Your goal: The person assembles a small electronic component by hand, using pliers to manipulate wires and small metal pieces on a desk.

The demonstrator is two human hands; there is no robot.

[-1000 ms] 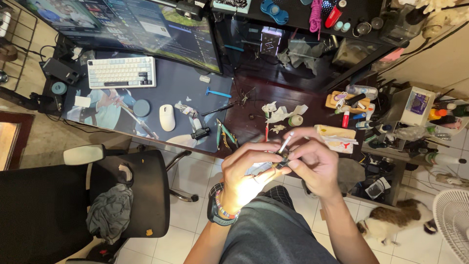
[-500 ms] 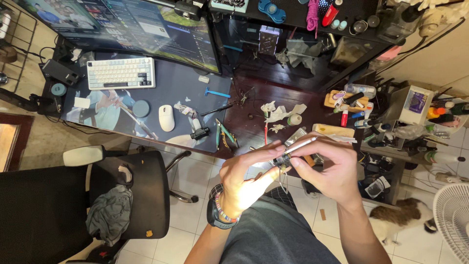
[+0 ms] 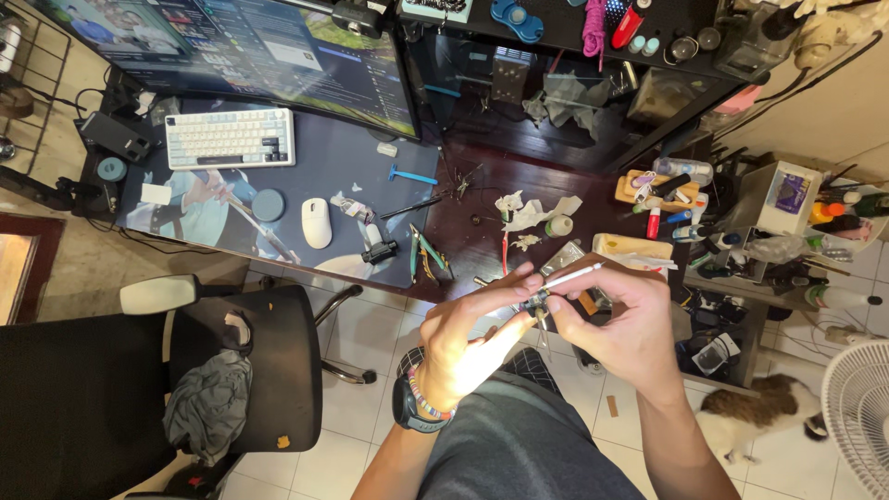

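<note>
My left hand (image 3: 468, 338) and my right hand (image 3: 619, 319) meet above my lap, in front of the desk edge. Between the fingertips of both sits a small dark part (image 3: 534, 303), too small to tell its kind. My right hand also grips a thin white pen-like tool (image 3: 574, 275), its tip pointing at that part. A watch and a bead bracelet (image 3: 419, 400) sit on my left wrist.
The dark desk (image 3: 482, 185) carries a monitor (image 3: 250, 51), keyboard (image 3: 230, 138), white mouse (image 3: 316, 222), pliers (image 3: 426, 252), crumpled paper and several small bottles. A black chair (image 3: 185, 370) stands at left. A cat (image 3: 755, 417) and a white fan (image 3: 857, 417) are at lower right.
The white tool tilted from upright to nearly level, pointing right. My right hand shifted right and slightly down; my left hand's fingers stretched toward the small part.
</note>
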